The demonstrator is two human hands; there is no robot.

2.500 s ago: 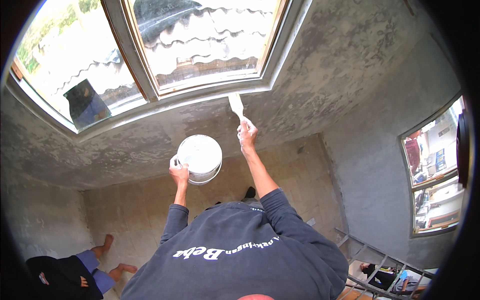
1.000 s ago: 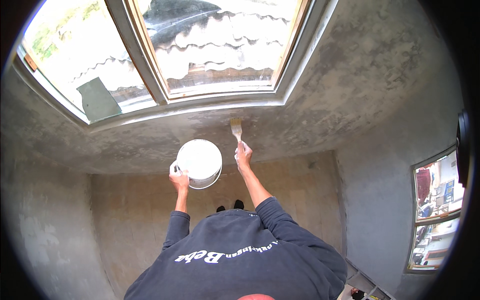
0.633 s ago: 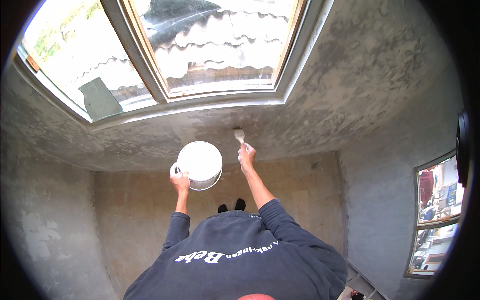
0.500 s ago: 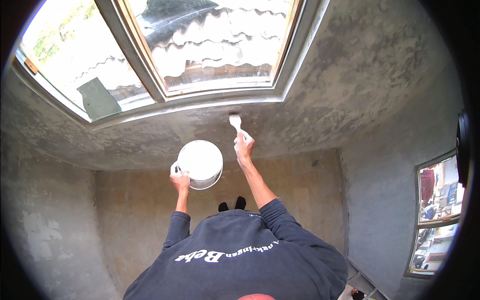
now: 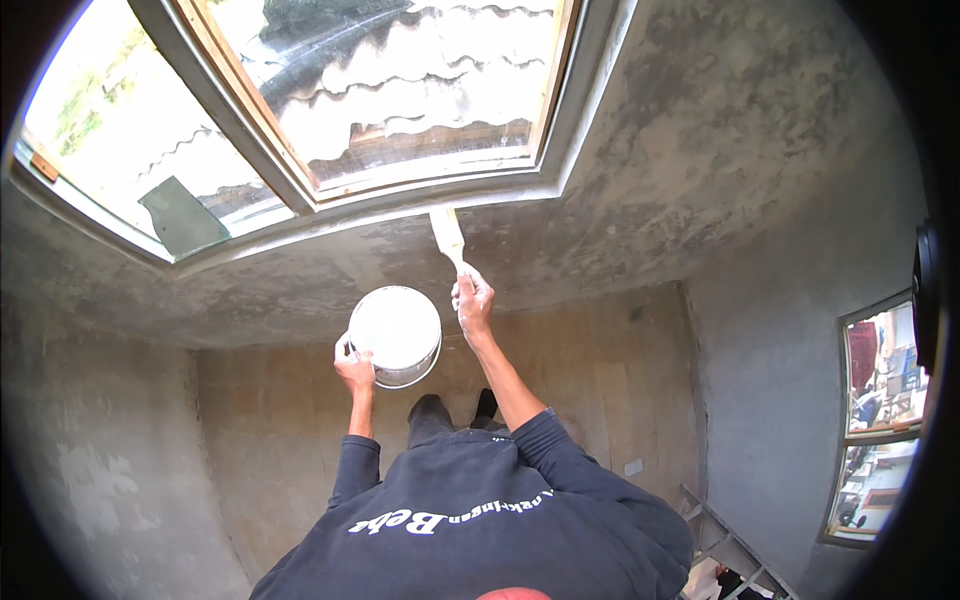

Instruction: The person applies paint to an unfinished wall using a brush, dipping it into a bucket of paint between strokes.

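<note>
Head view: right grip (image 5: 473, 300) clamped round the handle of the brush (image 5: 449, 236); brush runs out toward 11 o'clock, long axis on that line, bristles by the lower edge of the window frame (image 5: 500, 188); cannot tell if they touch the wall (image 5: 650, 190). Left grip (image 5: 355, 366) closed on the side of the bucket (image 5: 395, 328), itself at 8 o'clock from the right grip, brush toward its 1 o'clock.
</note>
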